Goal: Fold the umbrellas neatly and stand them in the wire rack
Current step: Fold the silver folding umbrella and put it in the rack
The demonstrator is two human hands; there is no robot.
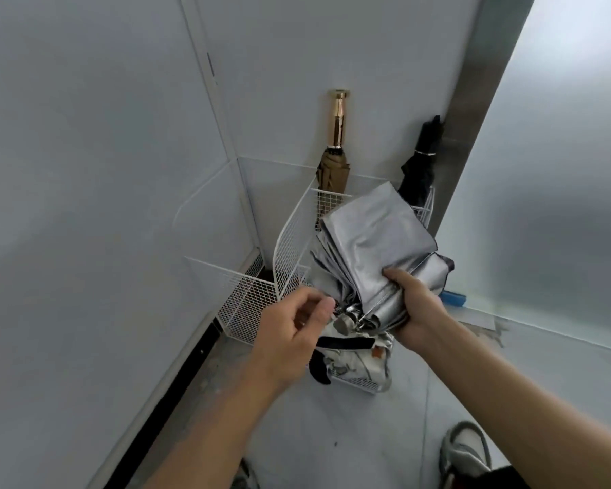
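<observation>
Umbrella [374,241] above wire rack [290,248] rim

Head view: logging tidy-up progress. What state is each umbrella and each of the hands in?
silver umbrella: collapsed, loosely bunched, held.
tan umbrella: folded, upright in wire rack.
black umbrella: folded, upright there.
patterned umbrella: strapped, in rack.
right hand: grips silver umbrella.
left hand: curled at its tips; grip unclear.
</observation>
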